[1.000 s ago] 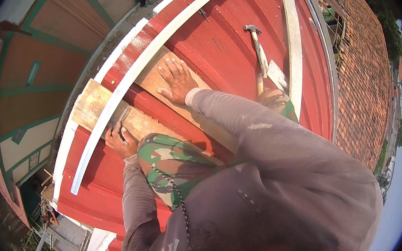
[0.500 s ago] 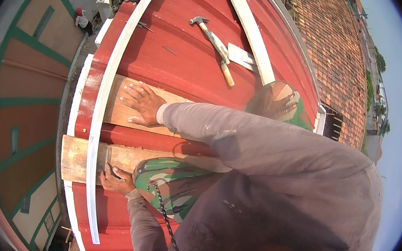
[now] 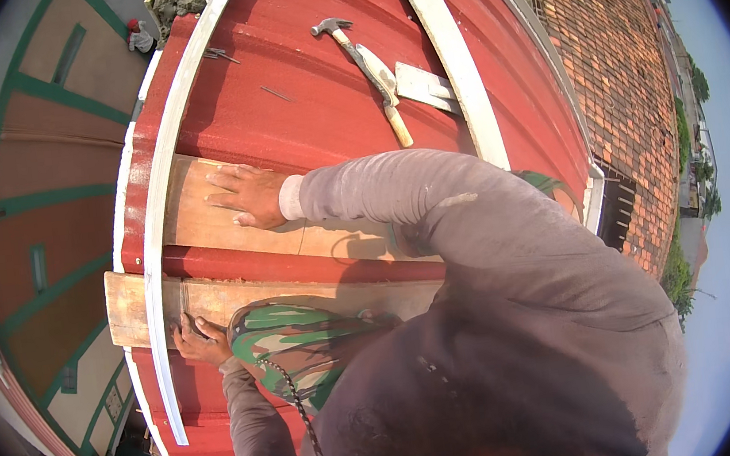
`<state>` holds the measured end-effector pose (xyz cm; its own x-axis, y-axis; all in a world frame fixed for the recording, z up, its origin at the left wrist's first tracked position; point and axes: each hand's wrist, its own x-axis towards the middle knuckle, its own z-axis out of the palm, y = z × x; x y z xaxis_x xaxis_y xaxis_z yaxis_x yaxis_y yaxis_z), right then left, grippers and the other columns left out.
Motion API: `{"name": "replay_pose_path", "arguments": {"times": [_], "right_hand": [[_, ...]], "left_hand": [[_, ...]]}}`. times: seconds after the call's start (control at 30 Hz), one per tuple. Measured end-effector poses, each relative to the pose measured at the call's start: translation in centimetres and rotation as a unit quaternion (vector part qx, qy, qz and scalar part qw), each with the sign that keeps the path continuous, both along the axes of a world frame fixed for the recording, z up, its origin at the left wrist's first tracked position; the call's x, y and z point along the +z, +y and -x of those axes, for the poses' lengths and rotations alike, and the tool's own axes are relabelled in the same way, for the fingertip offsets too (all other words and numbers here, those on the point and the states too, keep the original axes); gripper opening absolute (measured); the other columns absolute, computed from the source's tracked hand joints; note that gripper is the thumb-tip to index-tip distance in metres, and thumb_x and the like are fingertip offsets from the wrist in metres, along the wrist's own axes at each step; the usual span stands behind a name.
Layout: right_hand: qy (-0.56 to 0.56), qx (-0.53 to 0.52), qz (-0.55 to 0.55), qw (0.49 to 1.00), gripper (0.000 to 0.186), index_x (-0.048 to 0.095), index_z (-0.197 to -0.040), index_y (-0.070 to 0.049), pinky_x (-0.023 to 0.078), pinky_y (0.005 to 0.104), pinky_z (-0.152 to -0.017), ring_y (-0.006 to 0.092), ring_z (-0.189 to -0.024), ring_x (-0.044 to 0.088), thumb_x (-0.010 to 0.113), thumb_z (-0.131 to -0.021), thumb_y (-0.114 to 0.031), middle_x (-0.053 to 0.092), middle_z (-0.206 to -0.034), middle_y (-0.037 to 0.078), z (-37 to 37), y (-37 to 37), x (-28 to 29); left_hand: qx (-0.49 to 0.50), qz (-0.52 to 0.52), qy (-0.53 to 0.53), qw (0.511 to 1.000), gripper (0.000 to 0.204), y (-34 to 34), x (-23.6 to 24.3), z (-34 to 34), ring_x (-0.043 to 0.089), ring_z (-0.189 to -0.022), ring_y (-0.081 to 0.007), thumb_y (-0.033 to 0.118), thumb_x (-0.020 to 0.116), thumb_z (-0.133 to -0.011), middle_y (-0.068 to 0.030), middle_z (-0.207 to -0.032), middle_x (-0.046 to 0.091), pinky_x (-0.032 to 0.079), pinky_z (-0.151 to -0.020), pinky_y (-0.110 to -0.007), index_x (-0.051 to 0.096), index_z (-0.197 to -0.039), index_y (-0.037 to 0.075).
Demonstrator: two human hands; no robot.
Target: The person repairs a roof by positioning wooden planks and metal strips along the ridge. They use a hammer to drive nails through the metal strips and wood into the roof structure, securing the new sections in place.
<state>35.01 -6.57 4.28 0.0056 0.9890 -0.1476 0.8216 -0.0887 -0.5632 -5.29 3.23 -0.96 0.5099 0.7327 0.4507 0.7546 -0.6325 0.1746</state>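
My right hand (image 3: 248,196) lies flat with fingers spread on a wooden plank (image 3: 214,230) resting on the red roof sheet. Closer to me, a second, more worn plank (image 3: 138,307) runs nearly parallel, its left end sticking out past a long white batten (image 3: 157,285). My left hand (image 3: 202,338) is at this plank's near edge, beside a dark line across the wood. Its fingers are curled together; a small dark thing may be between them, too small to make out. My knee in camouflage cloth (image 3: 292,338) presses against the near plank.
A claw hammer (image 3: 347,43) and a trowel (image 3: 426,88) lie on the red roof sheet (image 3: 301,128), with loose nails (image 3: 276,93) left of them. Another white batten (image 3: 444,50) crosses beyond. The roof edge drops off at left, where a person (image 3: 141,40) stands below. Tiled roof (image 3: 617,86) at right.
My view has shifted a little, so the hammer and trowel sit further left. My right hand stays flat on the far plank; my left hand stays at the near plank's edge.
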Motion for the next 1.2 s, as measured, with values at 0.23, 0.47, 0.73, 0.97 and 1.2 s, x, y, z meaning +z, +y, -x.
{"name": "replay_pose_path", "arguments": {"times": [0.23, 0.47, 0.73, 0.97, 1.2], "right_hand": [[-0.095, -0.154, 0.189, 0.965, 0.037, 0.066, -0.134, -0.006, 0.055, 0.0488, -0.102, 0.0405, -0.117, 0.069, 0.063, -0.103, -0.027, 0.071, -0.127, 0.021, -22.9, -16.8, 9.3], [-0.18, -0.583, 0.262, 0.748, 0.075, 0.052, -0.15, -0.003, 0.047, 0.0476, -0.117, 0.0419, -0.139, 0.055, 0.082, -0.091, -0.039, 0.059, -0.147, 0.026, -29.7, -38.3, 1.2], [-0.098, -0.683, 0.368, 0.623, 0.086, 0.042, -0.148, -0.007, 0.052, 0.0496, -0.113, 0.0387, -0.139, 0.055, 0.091, -0.084, -0.036, 0.056, -0.146, 0.022, -26.5, -41.4, -5.1], [-0.254, -0.654, 0.311, 0.641, 0.038, 0.05, -0.136, -0.004, 0.061, 0.0522, -0.093, 0.0384, -0.108, 0.072, 0.059, -0.103, -0.02, 0.068, -0.119, 0.025, -27.4, -46.4, -10.7], [-0.274, -0.669, 0.291, 0.627, 0.018, 0.057, -0.12, -0.008, 0.06, 0.0553, -0.091, 0.0376, -0.107, 0.075, 0.05, -0.106, -0.017, 0.074, -0.111, 0.017, -27.6, -48.7, -8.5]], "left_hand": [[0.008, 0.07, 0.073, 0.995, 0.044, -0.3, 1.2, 1.9, 0.052, -0.135, -0.0369, 0.042, 0.063, -0.106, -0.0174, -0.145, 0.057, 0.041, -0.11, -0.053, 0.067, -0.141, 0.014], [-0.07, 0.225, 0.134, 0.962, 0.074, 0.3, 7.2, -0.2, 0.046, -0.135, -0.044, 0.031, 0.085, -0.087, -0.0221, -0.148, 0.05, 0.037, -0.114, -0.056, 0.055, -0.154, 0.014], [-0.08, 0.227, 0.176, 0.955, 0.091, -0.3, 9.2, -0.4, 0.043, -0.138, -0.0469, 0.018, 0.087, -0.075, -0.0233, -0.151, 0.047, 0.04, -0.116, -0.055, 0.049, -0.158, 0.014], [-0.057, 0.248, 0.197, 0.947, 0.075, 1.6, 6.7, 0.4, 0.045, -0.137, -0.0465, 0.014, 0.077, -0.084, -0.0236, -0.147, 0.048, 0.041, -0.116, -0.054, 0.052, -0.154, 0.012], [-0.035, 0.255, 0.193, 0.947, 0.064, 1.4, 5.7, 1.6, 0.045, -0.14, -0.0443, -0.001, 0.06, -0.091, -0.0219, -0.15, 0.048, 0.042, -0.117, -0.052, 0.053, -0.153, 0.013]]}}
